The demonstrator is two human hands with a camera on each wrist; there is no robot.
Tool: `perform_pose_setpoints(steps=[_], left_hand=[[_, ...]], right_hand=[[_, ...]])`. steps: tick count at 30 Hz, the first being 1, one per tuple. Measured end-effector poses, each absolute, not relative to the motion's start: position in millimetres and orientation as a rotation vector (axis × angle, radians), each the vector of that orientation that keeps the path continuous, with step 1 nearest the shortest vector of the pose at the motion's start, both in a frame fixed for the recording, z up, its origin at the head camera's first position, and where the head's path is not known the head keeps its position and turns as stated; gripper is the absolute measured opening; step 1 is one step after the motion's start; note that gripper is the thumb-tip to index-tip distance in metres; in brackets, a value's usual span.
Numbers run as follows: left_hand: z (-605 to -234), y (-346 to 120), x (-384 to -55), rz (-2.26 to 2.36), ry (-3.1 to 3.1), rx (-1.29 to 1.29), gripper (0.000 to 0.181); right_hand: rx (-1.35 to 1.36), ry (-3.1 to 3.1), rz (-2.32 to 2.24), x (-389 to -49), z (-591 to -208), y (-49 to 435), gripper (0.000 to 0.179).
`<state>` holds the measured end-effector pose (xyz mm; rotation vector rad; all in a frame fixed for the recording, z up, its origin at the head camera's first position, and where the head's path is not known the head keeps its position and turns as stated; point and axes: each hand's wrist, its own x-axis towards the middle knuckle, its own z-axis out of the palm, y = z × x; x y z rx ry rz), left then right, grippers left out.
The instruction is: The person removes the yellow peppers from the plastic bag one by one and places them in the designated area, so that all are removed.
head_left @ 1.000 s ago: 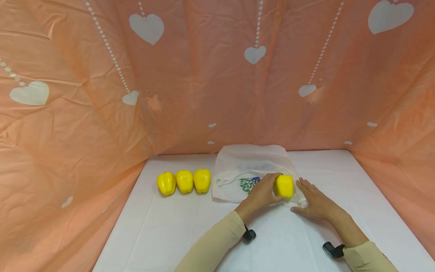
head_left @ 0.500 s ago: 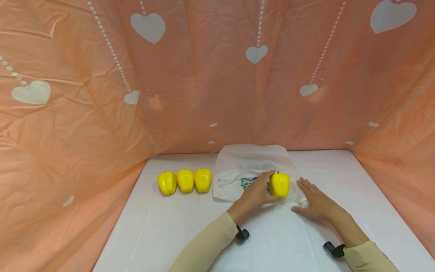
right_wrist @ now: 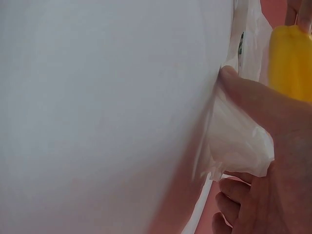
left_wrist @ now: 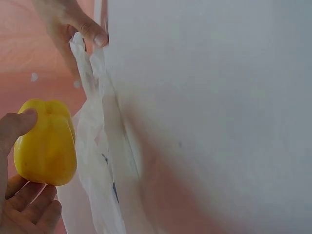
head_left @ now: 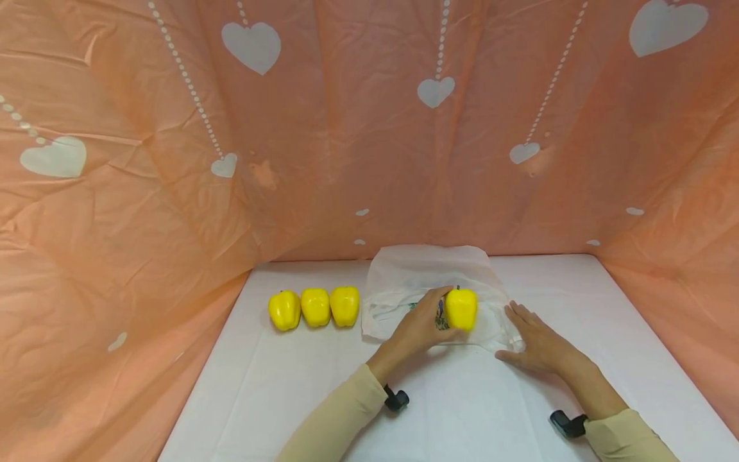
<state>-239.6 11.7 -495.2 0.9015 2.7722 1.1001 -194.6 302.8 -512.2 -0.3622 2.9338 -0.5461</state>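
My left hand [head_left: 417,326] grips a yellow bell pepper [head_left: 462,310] between thumb and fingertips, over the front part of a white plastic bag [head_left: 424,264]. The left wrist view shows the thumb on one side of the pepper [left_wrist: 48,146] and the fingers under the opposite side. The bag lies flat, its green and blue print partly hidden by that hand. My right hand [head_left: 539,343] rests at the bag's right edge, fingers extended and thumb apart; in the right wrist view the thumb touches the bag [right_wrist: 239,134].
Left of the bag, three more yellow bell peppers [head_left: 315,308] stand side by side in a row. A white cloth covers the table [head_left: 462,410]. An orange sheet [head_left: 369,160] with white hearts hangs behind and along both sides.
The left hand has carried the bell pepper leftward and slightly away from the body, from beside the right hand to over the bag's middle. The right hand has stayed in place.
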Motion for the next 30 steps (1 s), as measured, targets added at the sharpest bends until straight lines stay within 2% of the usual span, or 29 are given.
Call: perform_pose_setpoints(steps=[30], left_hand=[[-490, -57, -245, 1.316, 2.803, 0.86, 0.089]], right_hand=[[-0.412, 2.966, -0.573, -194, -511, 302, 0.112]])
